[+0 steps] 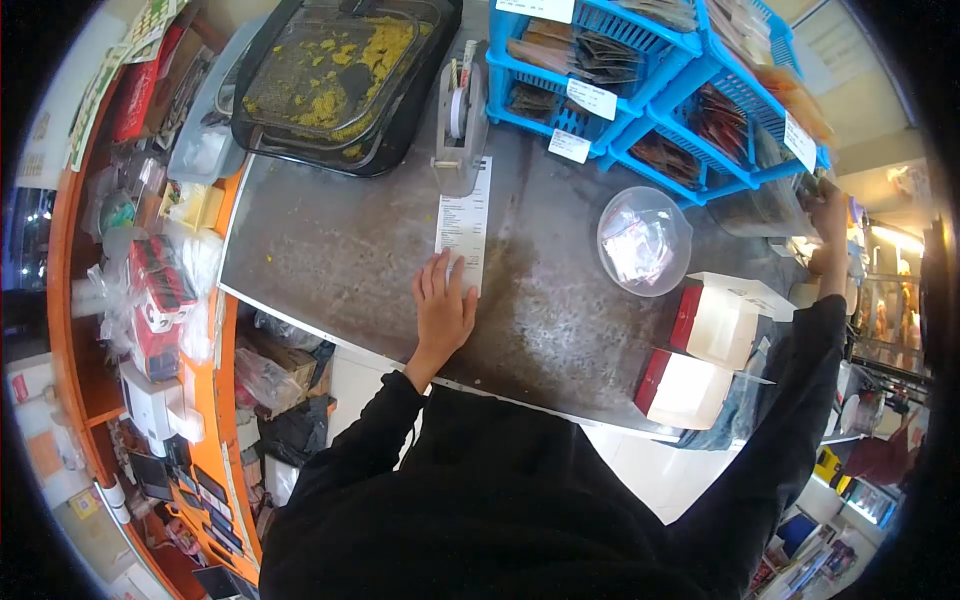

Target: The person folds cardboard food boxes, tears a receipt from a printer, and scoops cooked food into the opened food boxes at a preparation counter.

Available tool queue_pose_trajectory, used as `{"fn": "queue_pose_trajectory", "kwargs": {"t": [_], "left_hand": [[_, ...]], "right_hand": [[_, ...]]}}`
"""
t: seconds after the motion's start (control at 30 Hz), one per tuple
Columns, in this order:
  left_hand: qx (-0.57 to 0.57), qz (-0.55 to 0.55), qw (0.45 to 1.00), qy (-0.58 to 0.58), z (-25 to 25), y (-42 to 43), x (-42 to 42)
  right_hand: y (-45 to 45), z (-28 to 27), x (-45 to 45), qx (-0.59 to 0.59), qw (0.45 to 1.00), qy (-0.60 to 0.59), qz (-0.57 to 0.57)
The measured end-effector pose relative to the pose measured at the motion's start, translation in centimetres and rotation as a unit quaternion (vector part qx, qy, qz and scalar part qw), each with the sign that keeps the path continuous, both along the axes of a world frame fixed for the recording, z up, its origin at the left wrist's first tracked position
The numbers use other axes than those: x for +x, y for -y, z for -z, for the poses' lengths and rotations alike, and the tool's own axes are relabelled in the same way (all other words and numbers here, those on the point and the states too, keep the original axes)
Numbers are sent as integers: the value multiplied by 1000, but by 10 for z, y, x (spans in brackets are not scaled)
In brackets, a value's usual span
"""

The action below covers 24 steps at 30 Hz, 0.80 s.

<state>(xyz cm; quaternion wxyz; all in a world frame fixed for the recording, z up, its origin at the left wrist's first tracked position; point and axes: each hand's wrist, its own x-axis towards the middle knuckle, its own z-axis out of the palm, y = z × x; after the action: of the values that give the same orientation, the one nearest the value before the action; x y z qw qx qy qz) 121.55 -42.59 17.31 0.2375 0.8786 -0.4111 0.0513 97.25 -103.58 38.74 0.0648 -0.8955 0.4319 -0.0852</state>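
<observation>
Receipt (461, 226) lies on bench (340, 250), top end under tape dispenser (459, 175); left hand (442, 318), fingers slightly spread, on its near end; right hand (828, 214) far right of dispenser, grip can't tell; sideways pull against dispenser's weight could tear paper.

Left hand (443, 308) on printed receipt (463, 225), tape dispenser (460, 130), blue baskets (650, 85), metal table (330, 240)

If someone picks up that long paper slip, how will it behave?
The paper slip looks thin, so it will probably bend easily. Its far end seems to lie under the tape dispenser, so a tug might catch or crease it.
</observation>
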Motion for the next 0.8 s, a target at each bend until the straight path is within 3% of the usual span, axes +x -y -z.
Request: {"fn": "queue_pose_trajectory", "kwargs": {"t": [0.03,0.3,0.33,0.37,0.47,0.5,0.53,0.67,0.7,0.77,0.8], "left_hand": [[1,-2,1000,-1,-1,0,0],[14,-10,1000,-9,-3,-1,-1],[14,-9,1000,-15,-3,-4,0],[8,0,1000,-23,-4,-1,1],[-2,8,1000,2,-3,-1,0],[-7,11,1000,4,-2,0,0],[-7,17,1000,9,1,0,-1],[5,15,1000,26,4,2,-2],[12,6,1000,27,4,-2,-2],[-12,19,1000,13,6,-3,1],[-14,9,1000,20,4,-2,-2]], "right_hand": [[1,-1,-2,-59,998,-8,-16],[1,6,-28,57,979,196,0],[5,6,-30,76,972,221,-9],[-5,-2,-22,198,938,279,-56],[-44,-20,-15,176,908,381,3],[-28,-27,-21,186,936,297,44],[-59,-39,-10,161,922,352,14],[-81,-69,-13,189,915,355,15],[-84,-74,-29,-49,981,170,-75],[-122,-98,-47,-267,940,-55,-206],[-137,-94,-58,68,982,127,-119]]}}
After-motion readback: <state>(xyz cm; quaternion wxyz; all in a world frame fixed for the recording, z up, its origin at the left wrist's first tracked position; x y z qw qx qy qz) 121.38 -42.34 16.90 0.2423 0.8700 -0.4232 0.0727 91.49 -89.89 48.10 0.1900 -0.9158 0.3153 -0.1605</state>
